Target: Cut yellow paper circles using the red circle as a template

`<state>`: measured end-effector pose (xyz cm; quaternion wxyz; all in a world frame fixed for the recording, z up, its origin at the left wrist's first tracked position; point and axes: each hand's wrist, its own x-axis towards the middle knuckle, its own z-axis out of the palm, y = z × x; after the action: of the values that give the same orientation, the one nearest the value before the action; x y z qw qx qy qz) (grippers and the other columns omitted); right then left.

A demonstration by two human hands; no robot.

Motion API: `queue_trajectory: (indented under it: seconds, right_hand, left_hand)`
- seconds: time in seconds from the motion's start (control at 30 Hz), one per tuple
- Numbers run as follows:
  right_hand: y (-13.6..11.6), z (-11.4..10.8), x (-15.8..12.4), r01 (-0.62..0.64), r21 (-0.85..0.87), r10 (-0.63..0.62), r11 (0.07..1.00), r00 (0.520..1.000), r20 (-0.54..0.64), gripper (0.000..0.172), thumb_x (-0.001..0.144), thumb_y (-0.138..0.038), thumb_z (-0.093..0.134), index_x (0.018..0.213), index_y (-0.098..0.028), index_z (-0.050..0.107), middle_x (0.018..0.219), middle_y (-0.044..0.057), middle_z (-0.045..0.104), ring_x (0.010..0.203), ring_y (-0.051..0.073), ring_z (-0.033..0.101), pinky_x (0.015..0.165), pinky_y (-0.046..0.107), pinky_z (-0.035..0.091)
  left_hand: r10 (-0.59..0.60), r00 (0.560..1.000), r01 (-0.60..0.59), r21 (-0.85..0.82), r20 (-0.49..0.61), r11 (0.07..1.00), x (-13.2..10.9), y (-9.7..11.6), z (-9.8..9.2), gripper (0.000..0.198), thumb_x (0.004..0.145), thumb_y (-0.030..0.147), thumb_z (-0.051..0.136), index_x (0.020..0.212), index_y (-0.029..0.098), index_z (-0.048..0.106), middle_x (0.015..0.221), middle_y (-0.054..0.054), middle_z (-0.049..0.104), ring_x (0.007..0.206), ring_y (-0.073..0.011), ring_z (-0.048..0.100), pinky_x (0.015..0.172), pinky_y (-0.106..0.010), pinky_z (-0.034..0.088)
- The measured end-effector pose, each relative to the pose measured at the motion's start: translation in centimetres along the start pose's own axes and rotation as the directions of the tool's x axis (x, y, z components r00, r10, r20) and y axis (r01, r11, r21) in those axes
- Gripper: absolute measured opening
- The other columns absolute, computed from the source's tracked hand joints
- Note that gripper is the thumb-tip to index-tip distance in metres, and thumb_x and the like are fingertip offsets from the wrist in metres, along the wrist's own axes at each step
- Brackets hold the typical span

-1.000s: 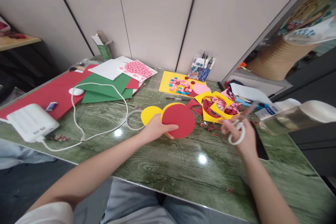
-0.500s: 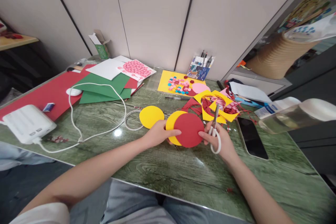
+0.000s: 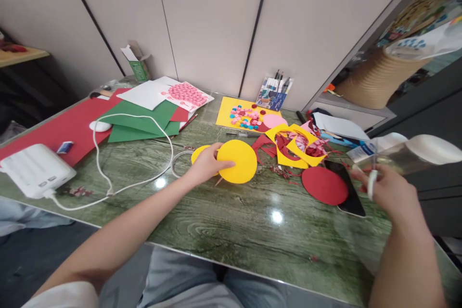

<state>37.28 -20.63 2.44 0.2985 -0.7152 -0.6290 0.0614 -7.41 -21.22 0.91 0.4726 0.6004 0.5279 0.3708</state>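
My left hand [image 3: 208, 163] pinches a yellow paper circle [image 3: 240, 161] by its left edge, thumb on top. Behind that hand, a second yellow circle [image 3: 198, 152] shows in part. At the right, my right hand [image 3: 391, 192] is closed around white-handled scissors [image 3: 371, 184], whose blades are blurred and point up. Just left of it, a red paper circle [image 3: 325, 186] overlaps a dark phone [image 3: 352, 195]. Yellow paper with round cut-outs [image 3: 306, 160] lies on scraps behind the red circle.
Pom-poms [image 3: 245, 116] sit on a yellow sheet at the back. Green sheets [image 3: 140, 122] and red paper [image 3: 83, 142] lie left. A white power bank [image 3: 38, 171] trails a looped cable [image 3: 137, 187]. A clear bottle [image 3: 400, 154] is beyond my right hand.
The red circle has left my hands and now lies at the right, over the phone. My right hand has moved right with the scissors. My left hand still holds the yellow circle.
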Motion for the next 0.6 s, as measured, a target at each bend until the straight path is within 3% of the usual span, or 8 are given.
queue_trajectory:
  seconds: [0.07, 0.17, 0.3, 0.4, 0.5, 0.57, 0.6]
  right_hand:
    - [0.3, -0.1, -0.2, -0.058, -0.310, 0.014, 0.949, 0.990, -0.142, 0.025, 0.072, -0.048, 0.058, 0.073, -0.025, 0.048, 0.045, 0.001, 0.046, 0.047, 0.029, 0.055, 0.045, 0.031, 0.024]
    - [-1.0, 0.3, -0.7, -0.062, -0.414, -0.028, 0.908, 0.978, -0.208, 0.026, 0.079, -0.051, 0.048, 0.083, -0.025, 0.048, 0.053, 0.004, 0.049, 0.057, 0.034, 0.058, 0.049, 0.033, 0.025]
    - [-3.0, 0.9, -1.3, 0.018, -0.355, -0.082, 0.935, 0.983, -0.163, 0.022, 0.080, -0.047, 0.051, 0.082, -0.025, 0.049, 0.061, 0.007, 0.056, 0.063, 0.034, 0.059, 0.052, 0.034, 0.028]
    - [-4.0, 1.5, -1.6, 0.044, -0.301, -0.100, 0.953, 0.980, -0.171, 0.022, 0.080, -0.047, 0.052, 0.084, -0.025, 0.050, 0.064, 0.008, 0.057, 0.062, 0.031, 0.057, 0.052, 0.033, 0.028]
    - [-5.3, 2.2, -1.9, 0.054, -0.228, -0.093, 0.972, 0.982, -0.164, 0.023, 0.078, -0.045, 0.056, 0.084, -0.023, 0.053, 0.063, 0.007, 0.058, 0.057, 0.026, 0.055, 0.051, 0.031, 0.030]
    - [-6.7, 2.9, -2.3, 0.051, -0.163, -0.073, 0.985, 0.989, -0.130, 0.024, 0.077, -0.045, 0.057, 0.084, -0.022, 0.055, 0.063, 0.005, 0.059, 0.055, 0.023, 0.055, 0.051, 0.031, 0.032]
    - [-7.6, 3.3, -2.7, 0.030, -0.085, -0.037, 0.996, 0.996, -0.081, 0.023, 0.077, -0.045, 0.057, 0.082, -0.022, 0.055, 0.060, 0.003, 0.058, 0.054, 0.021, 0.055, 0.051, 0.030, 0.034]
  left_hand:
    - [0.022, 0.997, -0.004, 0.244, -0.074, 0.970, 0.7, -0.1, -1.7, 0.046, 0.067, 0.038, 0.065, 0.105, 0.017, 0.051, 0.096, -0.006, 0.067, 0.082, -0.0204, 0.064, 0.064, -0.027, 0.049]
    - [0.007, 0.992, 0.082, 0.682, -0.127, 0.727, 1.6, -0.6, -3.9, 0.038, 0.069, 0.041, 0.060, 0.097, 0.015, 0.056, 0.091, -0.009, 0.067, 0.080, -0.0221, 0.063, 0.064, -0.027, 0.046]
    - [-0.008, 0.990, 0.115, 0.773, -0.141, 0.624, 2.0, -1.0, -5.3, 0.027, 0.076, 0.038, 0.049, 0.075, 0.014, 0.062, 0.076, -0.011, 0.067, 0.073, -0.0241, 0.062, 0.062, -0.028, 0.042]
    - [0.069, 0.973, 0.143, 0.812, -0.219, 0.565, 1.5, -0.1, -5.5, 0.032, 0.082, 0.035, 0.040, 0.081, 0.013, 0.063, 0.082, -0.015, 0.066, 0.081, -0.0277, 0.060, 0.069, -0.033, 0.040]
    - [0.251, 0.914, 0.116, 0.798, -0.318, 0.591, 0.8, 1.4, -5.5, 0.034, 0.085, 0.034, 0.035, 0.092, 0.013, 0.061, 0.092, -0.014, 0.065, 0.088, -0.0256, 0.058, 0.074, -0.032, 0.039]
    - [0.292, 0.878, 0.056, 0.687, -0.380, 0.725, 0.4, 2.2, -5.3, 0.035, 0.086, 0.038, 0.035, 0.087, 0.013, 0.061, 0.082, -0.010, 0.065, 0.079, -0.0216, 0.058, 0.068, -0.028, 0.040]
    - [0.264, 0.884, 0.008, 0.577, -0.386, 0.817, 0.2, 2.5, -5.0, 0.036, 0.085, 0.041, 0.037, 0.084, 0.014, 0.061, 0.078, -0.008, 0.065, 0.074, -0.0198, 0.058, 0.065, -0.026, 0.040]
